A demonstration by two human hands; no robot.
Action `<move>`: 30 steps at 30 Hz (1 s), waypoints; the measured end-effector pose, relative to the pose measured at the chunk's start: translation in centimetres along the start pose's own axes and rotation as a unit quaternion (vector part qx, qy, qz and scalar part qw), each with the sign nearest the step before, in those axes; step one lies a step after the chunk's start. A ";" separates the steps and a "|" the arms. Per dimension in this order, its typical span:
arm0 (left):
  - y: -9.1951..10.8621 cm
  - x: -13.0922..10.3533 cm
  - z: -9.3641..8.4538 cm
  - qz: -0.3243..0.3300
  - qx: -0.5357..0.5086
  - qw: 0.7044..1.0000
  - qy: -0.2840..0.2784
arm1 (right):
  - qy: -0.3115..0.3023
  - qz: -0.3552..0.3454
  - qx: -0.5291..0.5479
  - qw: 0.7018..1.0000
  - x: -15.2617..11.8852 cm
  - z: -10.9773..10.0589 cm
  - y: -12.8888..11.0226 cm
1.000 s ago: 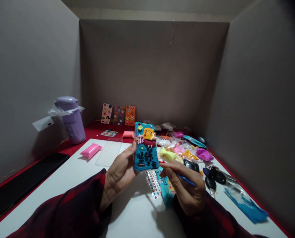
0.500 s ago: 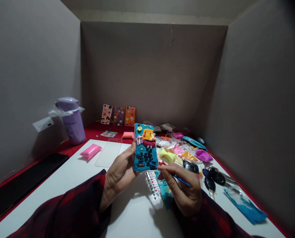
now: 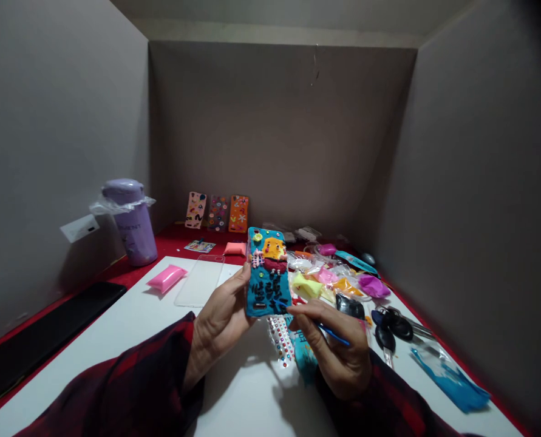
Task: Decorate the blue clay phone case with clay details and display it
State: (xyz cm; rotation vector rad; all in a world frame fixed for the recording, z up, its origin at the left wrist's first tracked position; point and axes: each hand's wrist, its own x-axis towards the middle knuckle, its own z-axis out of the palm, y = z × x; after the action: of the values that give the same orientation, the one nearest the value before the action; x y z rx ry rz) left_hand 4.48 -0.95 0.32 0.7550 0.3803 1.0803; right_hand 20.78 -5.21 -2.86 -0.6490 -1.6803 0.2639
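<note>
Upright in my left hand [image 3: 224, 309] is a teal decorated phone case [image 3: 268, 285], gripped by its left edge. A yellow-orange figure, a dark red shape, pink pieces and black marks cover its face. My right hand [image 3: 336, 343] pinches a thin blue tool [image 3: 334, 334], whose tip is at the lower right part of the case. Below the case lies a sheet of colored gems [image 3: 282, 343], beside a teal packet [image 3: 304, 355] partly hidden by my right hand.
Three decorated cases [image 3: 218, 212] stand at the back. A purple bottle [image 3: 136, 224], pink packet [image 3: 167, 278] and clear case [image 3: 200, 282] are on the left. Colored clay packets [image 3: 306, 284], scissors [image 3: 400, 325] and a blue bag [image 3: 452, 379] lie on the right.
The decorated case has shifted very slightly right and down in my left hand's grip. My right hand and the blue tool have barely moved.
</note>
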 end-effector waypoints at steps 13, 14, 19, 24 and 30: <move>0.0 0.0 0.1 0.004 -0.013 1.000 0.006 | -0.004 -0.013 -0.010 1.000 0.3 -0.1 -0.4; -0.1 -0.1 0.1 0.005 -0.014 1.000 0.006 | -0.006 -0.012 -0.012 1.000 0.3 -0.1 -0.4; -0.1 0.0 0.0 0.004 -0.015 1.000 0.000 | -0.005 -0.008 -0.009 1.000 0.2 -0.1 -0.2; 0.0 0.0 0.0 0.004 0.002 1.000 -0.004 | 0.009 -0.016 0.009 1.000 0.2 -0.1 -0.2; 0.1 -0.1 0.3 0.011 0.023 1.000 0.015 | -0.004 -0.012 -0.003 1.000 0.3 0.0 -0.4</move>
State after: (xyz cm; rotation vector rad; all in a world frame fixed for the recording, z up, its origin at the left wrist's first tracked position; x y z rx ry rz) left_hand 4.58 -1.14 0.54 0.7862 0.4237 1.1075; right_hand 20.64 -5.35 -2.43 -0.6337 -1.6956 0.2446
